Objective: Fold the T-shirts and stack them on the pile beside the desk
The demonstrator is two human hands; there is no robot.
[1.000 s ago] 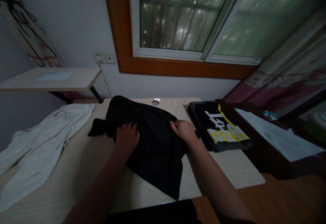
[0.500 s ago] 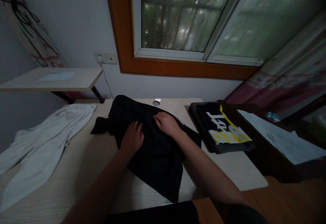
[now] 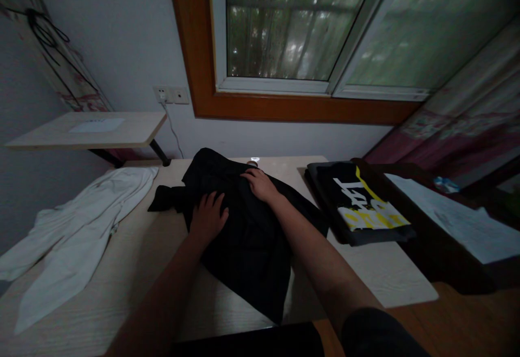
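A black garment (image 3: 252, 238) lies rumpled across the middle of the table, one narrow piece sticking out at its left and a corner hanging toward me. My left hand (image 3: 209, 219) rests on its left part, palm down with fingers spread. Farther up and to the right, my right hand (image 3: 261, 185) lies on the cloth near the far edge, its fingers stretched out to the left. Neither hand visibly grips the fabric. What kind of garment it is cannot be made out.
White clothing (image 3: 85, 221) is laid along the left of the table (image 3: 162, 281). Folded dark clothes with a white and yellow print (image 3: 361, 205) are stacked at the right. A raised shelf (image 3: 89, 129) stands back left, and a window (image 3: 300, 32) is ahead.
My right hand has moved slightly away from me, and the garment's far edge has shifted that way, partly covering the round fitting in the table. My left hand's fingers are spread wider.
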